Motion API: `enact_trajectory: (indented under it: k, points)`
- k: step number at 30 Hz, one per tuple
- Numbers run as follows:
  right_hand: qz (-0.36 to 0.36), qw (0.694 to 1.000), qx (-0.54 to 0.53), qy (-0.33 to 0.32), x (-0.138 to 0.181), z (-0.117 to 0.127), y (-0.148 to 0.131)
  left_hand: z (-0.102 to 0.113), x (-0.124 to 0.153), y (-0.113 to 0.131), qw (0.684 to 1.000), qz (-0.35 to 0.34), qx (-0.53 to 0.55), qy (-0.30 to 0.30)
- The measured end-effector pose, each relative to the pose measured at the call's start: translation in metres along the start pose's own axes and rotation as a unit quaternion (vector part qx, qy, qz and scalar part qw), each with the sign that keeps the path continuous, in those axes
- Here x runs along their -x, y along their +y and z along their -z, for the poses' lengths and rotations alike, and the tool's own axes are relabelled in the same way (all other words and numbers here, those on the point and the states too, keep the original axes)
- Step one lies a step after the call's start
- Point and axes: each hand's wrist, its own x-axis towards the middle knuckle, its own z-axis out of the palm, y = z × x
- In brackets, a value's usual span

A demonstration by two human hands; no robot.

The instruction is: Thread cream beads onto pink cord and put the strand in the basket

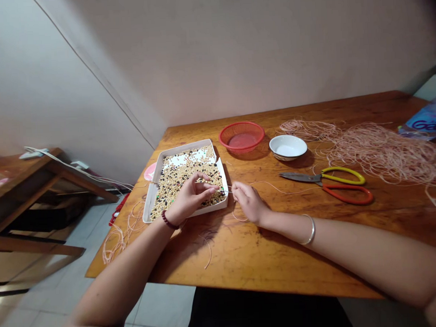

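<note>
The wood tbl [269, 262] is orange-brown & shiny, w/ dark scuffs, & its back edge is by a plain pale wall [252, 51]. A thin line runs down the wall on the left. The floor [162, 301] is light gray tile. Off to the left is a small wood stand [57, 177] w/ white cords [96, 177] going over it.

The pink string [225, 190] is b/w the 2 hands, by the tray's front right corner. L hand [190, 198] is partly curled over the beads, thumb & fingertips close tog. in a pinch on the string. R hand [247, 201] is curled up tight like a fist, w/ the string in it.

The white tray [223, 175] has lots of lil beads [169, 197], mostly tan & black, w/ a bare white patch near the back. Behind R hand: a red basket [235, 146] & a white bowl [288, 145]. More to the right: big scissors [319, 179], 1 yellow & 1 red handle, then a messy string pile [387, 151] & a clear plastic thing [429, 118] w/ a blue label. Loose string loops [125, 237] lie by the tbl's left edge.
</note>
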Motion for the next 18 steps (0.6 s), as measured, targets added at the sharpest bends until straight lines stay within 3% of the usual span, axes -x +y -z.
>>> enact_trajectory:
  k: [8, 18]
  points:
    - [0.001, 0.999, -0.026, 0.022, -0.0013, -0.0001, 0.0028, 0.0, -0.0005, 0.003, 0.999, 0.008, 0.006, 0.042]
    - [-0.003, 1.0, -0.018, 0.018, -0.0011, 0.0011, 0.0021, -0.0036, 0.0006, 0.0073, 0.999, 0.002, -0.012, 0.042]
